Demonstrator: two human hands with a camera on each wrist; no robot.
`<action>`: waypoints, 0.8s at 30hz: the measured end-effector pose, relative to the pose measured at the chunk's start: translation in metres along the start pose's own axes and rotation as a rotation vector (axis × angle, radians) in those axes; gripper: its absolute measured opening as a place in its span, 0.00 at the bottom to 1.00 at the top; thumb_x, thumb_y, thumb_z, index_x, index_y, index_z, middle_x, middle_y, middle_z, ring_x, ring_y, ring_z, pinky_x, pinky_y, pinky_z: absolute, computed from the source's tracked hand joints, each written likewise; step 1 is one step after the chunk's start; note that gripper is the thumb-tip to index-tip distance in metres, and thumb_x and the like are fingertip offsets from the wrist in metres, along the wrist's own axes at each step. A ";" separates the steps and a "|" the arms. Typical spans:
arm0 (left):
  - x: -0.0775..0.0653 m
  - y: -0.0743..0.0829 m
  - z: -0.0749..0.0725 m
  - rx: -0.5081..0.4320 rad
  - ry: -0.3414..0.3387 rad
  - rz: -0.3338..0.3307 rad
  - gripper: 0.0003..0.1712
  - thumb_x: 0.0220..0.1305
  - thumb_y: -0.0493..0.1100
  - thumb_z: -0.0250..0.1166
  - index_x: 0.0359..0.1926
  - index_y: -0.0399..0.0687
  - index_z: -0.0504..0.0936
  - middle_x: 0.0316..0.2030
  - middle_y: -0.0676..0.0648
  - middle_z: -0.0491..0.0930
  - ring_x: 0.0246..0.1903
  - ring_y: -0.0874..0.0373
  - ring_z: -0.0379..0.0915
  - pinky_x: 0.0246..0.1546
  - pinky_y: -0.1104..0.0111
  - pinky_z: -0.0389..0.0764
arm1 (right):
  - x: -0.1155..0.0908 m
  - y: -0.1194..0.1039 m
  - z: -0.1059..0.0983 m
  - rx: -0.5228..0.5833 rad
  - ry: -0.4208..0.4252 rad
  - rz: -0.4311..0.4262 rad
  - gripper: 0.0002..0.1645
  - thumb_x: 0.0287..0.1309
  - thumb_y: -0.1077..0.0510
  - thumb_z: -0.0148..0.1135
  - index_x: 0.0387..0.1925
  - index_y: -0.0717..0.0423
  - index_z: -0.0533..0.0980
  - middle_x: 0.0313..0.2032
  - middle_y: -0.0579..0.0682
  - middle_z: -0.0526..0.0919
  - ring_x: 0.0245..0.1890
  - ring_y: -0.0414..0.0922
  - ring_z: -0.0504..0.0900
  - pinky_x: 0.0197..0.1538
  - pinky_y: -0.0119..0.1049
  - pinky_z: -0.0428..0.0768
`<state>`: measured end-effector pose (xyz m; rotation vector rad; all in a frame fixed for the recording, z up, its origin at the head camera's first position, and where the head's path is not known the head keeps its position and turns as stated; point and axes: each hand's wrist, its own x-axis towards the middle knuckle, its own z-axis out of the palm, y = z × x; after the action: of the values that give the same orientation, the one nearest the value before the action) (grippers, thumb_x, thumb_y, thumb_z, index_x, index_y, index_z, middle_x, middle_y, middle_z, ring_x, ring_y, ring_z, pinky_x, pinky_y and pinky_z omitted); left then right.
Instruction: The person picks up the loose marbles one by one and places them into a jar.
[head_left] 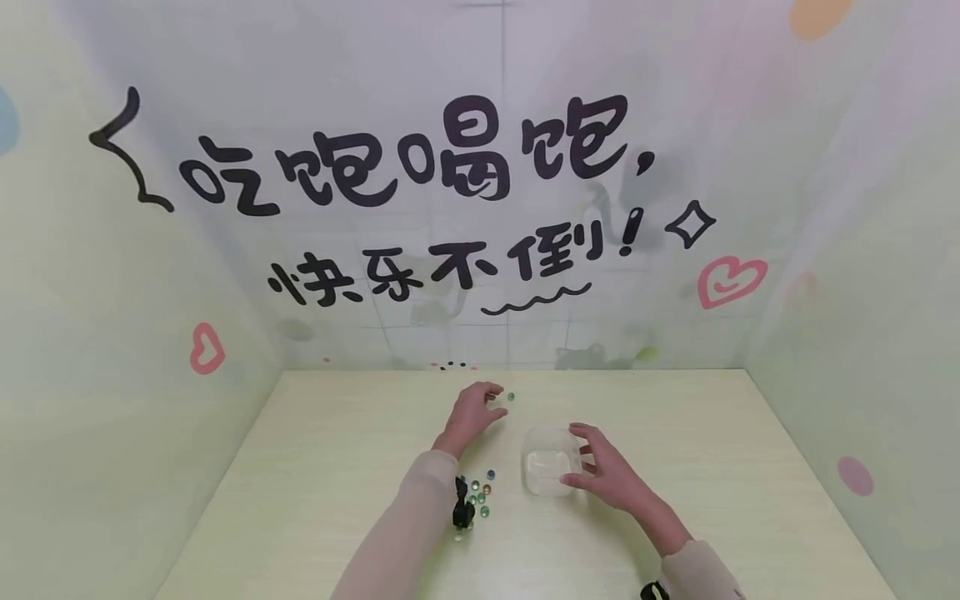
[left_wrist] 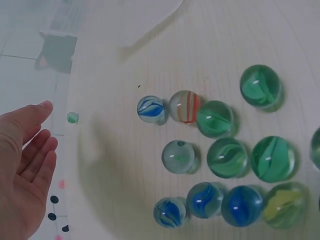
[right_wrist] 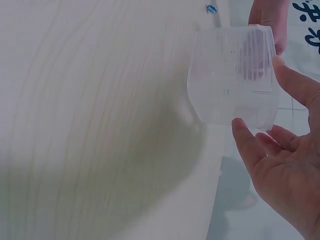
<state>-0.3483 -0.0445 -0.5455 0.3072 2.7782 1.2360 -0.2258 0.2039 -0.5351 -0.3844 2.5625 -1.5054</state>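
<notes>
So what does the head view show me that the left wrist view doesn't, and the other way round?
Only the head view: the right hand holding one side of the clear container, the large black writing, and the left sleeve with its black strap.

Only the left wrist view: clear swirls inside the grouped marbles, such as the yellow-swirled marble; from the head camera they're too small to make out.

Both: the left hand, the lone green marble just apart from it, and several grouped marbles. The container appears in both too, though only partly from the wrist.

Glossy, smooth glass marbles (left_wrist: 273,159); smooth, translucent plastic box (right_wrist: 215,75); matt wood-grain table (head_left: 337,467); matt cloth sleeves (head_left: 408,525).
</notes>
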 end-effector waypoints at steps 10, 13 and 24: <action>0.009 0.000 0.010 0.006 -0.003 -0.004 0.21 0.61 0.38 0.71 0.55 0.39 0.80 0.52 0.41 0.82 0.53 0.47 0.79 0.56 0.57 0.81 | 0.002 0.003 0.000 0.015 -0.014 -0.005 0.45 0.58 0.58 0.71 0.68 0.70 0.59 0.64 0.69 0.69 0.58 0.63 0.75 0.60 0.49 0.80; 0.010 0.002 0.011 0.004 0.010 0.002 0.21 0.60 0.37 0.71 0.55 0.39 0.81 0.51 0.40 0.81 0.52 0.46 0.79 0.55 0.56 0.81 | 0.002 0.004 0.001 0.027 -0.010 0.007 0.45 0.57 0.58 0.72 0.69 0.69 0.59 0.64 0.69 0.68 0.58 0.63 0.75 0.61 0.49 0.80; 0.015 0.003 0.023 0.090 0.037 0.001 0.21 0.59 0.37 0.71 0.55 0.40 0.81 0.50 0.41 0.81 0.52 0.47 0.77 0.56 0.56 0.80 | 0.002 0.004 0.003 0.058 -0.003 0.026 0.45 0.57 0.60 0.71 0.68 0.70 0.59 0.66 0.69 0.67 0.59 0.63 0.74 0.63 0.52 0.77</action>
<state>-0.3594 -0.0226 -0.5581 0.2959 2.8709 1.1299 -0.2272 0.2031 -0.5397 -0.3445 2.5051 -1.5645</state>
